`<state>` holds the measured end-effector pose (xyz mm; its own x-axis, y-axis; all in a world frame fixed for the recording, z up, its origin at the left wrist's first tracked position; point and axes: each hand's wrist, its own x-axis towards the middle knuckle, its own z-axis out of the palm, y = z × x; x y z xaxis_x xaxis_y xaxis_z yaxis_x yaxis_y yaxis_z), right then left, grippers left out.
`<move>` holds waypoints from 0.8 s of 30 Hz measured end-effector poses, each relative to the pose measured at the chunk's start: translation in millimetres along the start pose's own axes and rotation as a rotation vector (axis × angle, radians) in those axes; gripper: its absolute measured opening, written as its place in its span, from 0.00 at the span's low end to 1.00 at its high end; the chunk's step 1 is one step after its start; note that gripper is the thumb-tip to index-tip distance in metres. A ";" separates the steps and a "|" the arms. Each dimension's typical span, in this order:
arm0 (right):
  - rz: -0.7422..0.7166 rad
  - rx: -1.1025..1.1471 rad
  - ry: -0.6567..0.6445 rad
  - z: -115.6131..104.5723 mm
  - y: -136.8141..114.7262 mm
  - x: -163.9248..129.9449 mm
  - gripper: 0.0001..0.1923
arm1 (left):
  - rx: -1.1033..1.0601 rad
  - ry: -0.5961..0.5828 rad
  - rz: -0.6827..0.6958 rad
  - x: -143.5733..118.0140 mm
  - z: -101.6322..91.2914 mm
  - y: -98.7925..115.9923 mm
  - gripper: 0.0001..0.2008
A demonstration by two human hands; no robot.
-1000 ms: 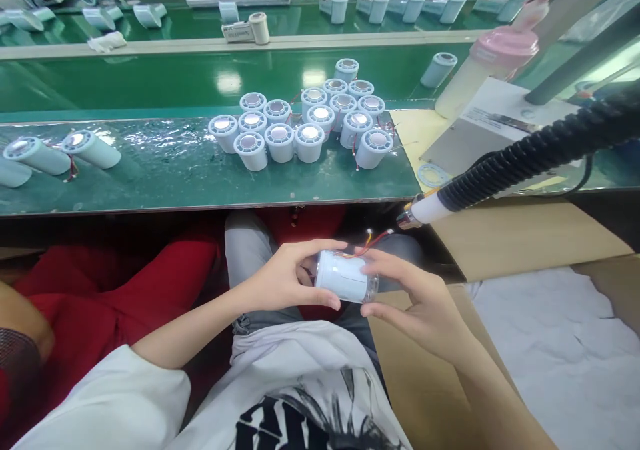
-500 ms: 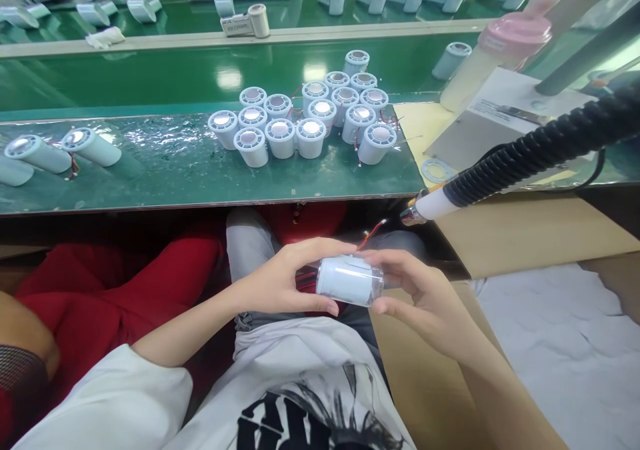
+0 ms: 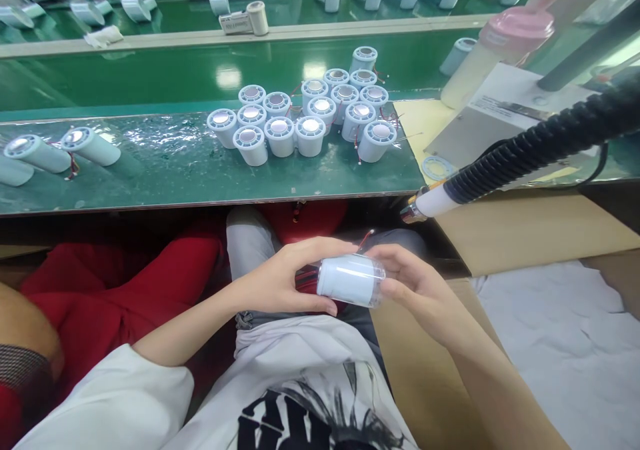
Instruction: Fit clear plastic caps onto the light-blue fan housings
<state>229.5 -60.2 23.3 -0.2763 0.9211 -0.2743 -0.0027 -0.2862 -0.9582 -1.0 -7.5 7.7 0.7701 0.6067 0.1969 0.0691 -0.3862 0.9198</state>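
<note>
Above my lap, a light-blue plastic cylinder [image 3: 347, 279] lies on its side inside a clear sleeve that sticks out past its right end. My left hand [image 3: 295, 273] is wrapped round its left end, thumb below and fingers above. At the right end, my right hand [image 3: 413, 290] pinches the clear sleeve between thumb and fingers. A thin red wire with a small connector [image 3: 367, 238] rises behind the cylinder. On the bench edge ahead stand several similar light-blue cylinders [image 3: 280, 135] with round metallic centres on top, some trailing red wires.
A black corrugated hose [image 3: 540, 160] with a white and metal nozzle reaches in from the right, close to my right hand. Beyond it stands a pink-topped bottle [image 3: 517, 37]. An open cardboard box [image 3: 540, 237] with white sheets is at lower right. A person's red-clothed leg [image 3: 115, 290] is at left.
My right thumb has moved up onto the end of the clear sleeve. The red wire behind the cylinder has shifted and shows less. My left hand keeps its hold.
</note>
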 end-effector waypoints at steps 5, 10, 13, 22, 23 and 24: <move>0.057 0.085 0.000 3.0 2.0 3.1 0.20 | -0.003 0.000 0.034 -0.3 -0.1 1.0 0.41; 0.153 0.156 0.022 5.4 8.2 4.8 0.21 | -0.014 -0.007 0.032 -2.2 0.1 1.3 0.41; 0.188 0.222 -0.007 7.2 11.3 5.3 0.22 | -0.012 -0.008 0.026 -3.6 0.0 2.2 0.41; 0.338 0.292 -0.032 15.3 8.7 7.3 0.27 | -0.019 -0.017 0.036 -2.6 -0.1 2.0 0.41; 0.354 0.303 -0.037 15.7 8.3 7.3 0.28 | -0.029 -0.018 0.042 -2.4 0.1 1.3 0.41; 0.371 0.319 -0.043 16.1 8.0 7.4 0.28 | -0.040 -0.019 0.047 -2.1 0.3 0.6 0.42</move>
<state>211.9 -60.0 15.0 -0.3539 0.7316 -0.5826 -0.1888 -0.6660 -0.7217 -2.4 -9.2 7.7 0.7837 0.5755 0.2338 0.0081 -0.3857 0.9226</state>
